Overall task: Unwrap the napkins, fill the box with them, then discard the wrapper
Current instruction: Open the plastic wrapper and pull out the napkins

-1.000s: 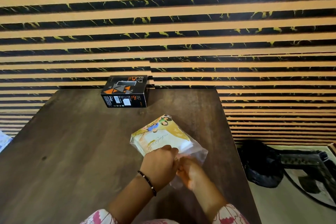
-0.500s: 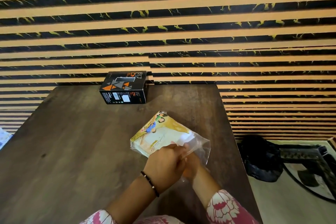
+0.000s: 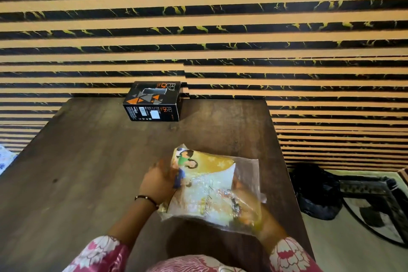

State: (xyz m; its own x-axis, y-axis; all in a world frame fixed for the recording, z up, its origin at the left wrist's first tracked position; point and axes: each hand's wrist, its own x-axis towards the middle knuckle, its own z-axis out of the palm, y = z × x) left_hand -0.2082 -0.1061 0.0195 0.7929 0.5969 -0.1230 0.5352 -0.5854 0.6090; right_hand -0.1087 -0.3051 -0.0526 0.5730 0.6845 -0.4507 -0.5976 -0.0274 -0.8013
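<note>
Plastic-wrapped napkin pack point(image 3: 207, 185) gripped by left hand point(image 3: 157, 181) fingers; right hand point(image 3: 251, 205) inside wrapper, grip unclear.

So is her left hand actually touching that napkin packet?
Touching. In the head view the left hand grips the left edge of the napkin packet, fingers overlapping the printed wrapper with no gap.

Dark wooden table point(image 3: 88, 161) against an orange-and-black striped wall point(image 3: 220, 28); pale floor point(image 3: 331, 249), perhaps a rug, at right
</note>
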